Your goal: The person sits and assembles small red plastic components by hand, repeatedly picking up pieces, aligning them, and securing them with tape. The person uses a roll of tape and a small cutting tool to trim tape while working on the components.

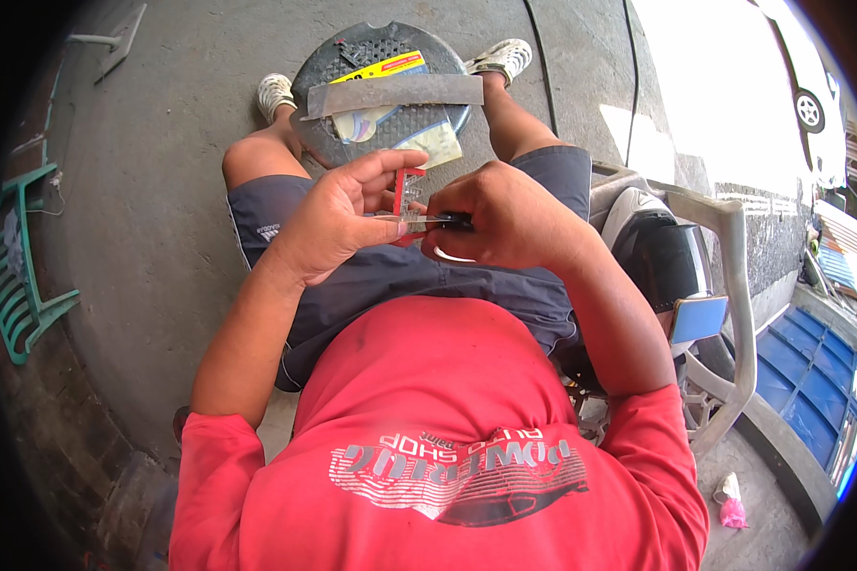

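Above my lap, my left hand (328, 214) pinches a red-edged clear plastic piece (409, 187) between thumb and fingers, holding it upright. My right hand (505, 214) is closed around what look like black-handled scissors (455, 221). Their metal blade points left, across the lower part of the plastic piece and close to my left thumb. Most of the handle is hidden inside my right fist, and a pale curved edge shows below it. Whether the blade is cutting into the plastic cannot be made out.
Between my feet stands a round dark stool (319, 143) with a perforated top. On it lie a long translucent strip (395, 93), a yellow and blue package (390, 67) and pale packets (433, 143). A plastic chair (733, 285) holding a black-and-white object is at right; a green chair (19, 266) at left.
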Available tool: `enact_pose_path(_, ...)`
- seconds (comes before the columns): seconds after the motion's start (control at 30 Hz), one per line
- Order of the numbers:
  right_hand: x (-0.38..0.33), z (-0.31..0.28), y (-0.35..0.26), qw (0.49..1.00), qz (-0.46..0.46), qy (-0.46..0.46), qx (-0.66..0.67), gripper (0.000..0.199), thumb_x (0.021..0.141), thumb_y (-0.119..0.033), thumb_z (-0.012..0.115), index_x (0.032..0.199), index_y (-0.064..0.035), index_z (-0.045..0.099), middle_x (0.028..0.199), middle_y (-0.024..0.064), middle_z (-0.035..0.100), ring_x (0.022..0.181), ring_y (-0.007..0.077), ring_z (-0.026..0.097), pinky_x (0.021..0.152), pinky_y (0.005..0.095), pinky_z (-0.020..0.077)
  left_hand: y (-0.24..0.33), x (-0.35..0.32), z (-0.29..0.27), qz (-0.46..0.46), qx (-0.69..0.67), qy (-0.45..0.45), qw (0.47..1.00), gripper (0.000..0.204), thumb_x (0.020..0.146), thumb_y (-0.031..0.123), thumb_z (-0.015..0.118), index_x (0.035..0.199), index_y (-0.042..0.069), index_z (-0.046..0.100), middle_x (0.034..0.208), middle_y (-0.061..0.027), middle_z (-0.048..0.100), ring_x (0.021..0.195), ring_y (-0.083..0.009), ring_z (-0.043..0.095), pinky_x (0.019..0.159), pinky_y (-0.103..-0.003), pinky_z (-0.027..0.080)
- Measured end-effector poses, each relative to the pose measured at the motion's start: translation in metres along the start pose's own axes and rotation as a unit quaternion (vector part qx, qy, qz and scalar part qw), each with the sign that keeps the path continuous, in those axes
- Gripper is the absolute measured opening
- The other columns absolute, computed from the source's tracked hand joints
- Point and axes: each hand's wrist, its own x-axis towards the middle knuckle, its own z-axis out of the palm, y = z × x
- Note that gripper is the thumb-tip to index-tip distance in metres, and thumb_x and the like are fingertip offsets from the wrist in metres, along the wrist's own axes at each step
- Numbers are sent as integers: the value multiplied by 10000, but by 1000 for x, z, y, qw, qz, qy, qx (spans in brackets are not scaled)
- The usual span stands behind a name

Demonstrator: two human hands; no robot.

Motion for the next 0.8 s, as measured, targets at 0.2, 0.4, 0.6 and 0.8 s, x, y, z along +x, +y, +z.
enact_pose_path(0.2,0,0,0,1000,0,-3,0,225,918,-197,883,880,-15,756,782,150,728,716,365,725,665,454,546,3,-1,4,-3,1,6,1000,731,962,-90,769,1648,20,541,1484,-102,683,1234,-169,718,1058,-335,624)
enact_pose_path(0.4,0,0,-1,1000,8,-2,1,228,919,-203,884,884,-16,760,779,150,727,716,364,726,668,455,547,1,0,2,-9,2,1,1000,827,909,-42,863,1662,44,532,1516,-79,651,1263,-168,699,1027,-357,659)
enact_pose_path(0.6,0,0,-2,1000,11,-2,9,214,911,-187,882,874,-16,759,760,154,720,698,358,721,662,451,545,0,0,1,-13,2,0,1000,845,897,-32,868,1665,40,524,1523,-84,646,1277,-175,694,1041,-357,650)
enact_pose_path(0.8,0,-1,-3,1000,16,-9,13,169,900,-164,875,892,-23,782,767,157,727,697,341,724,663,438,547,-3,-1,2,9,12,-13,1000,805,914,-72,814,1660,29,531,1520,-85,651,1258,-159,678,1064,-345,622)
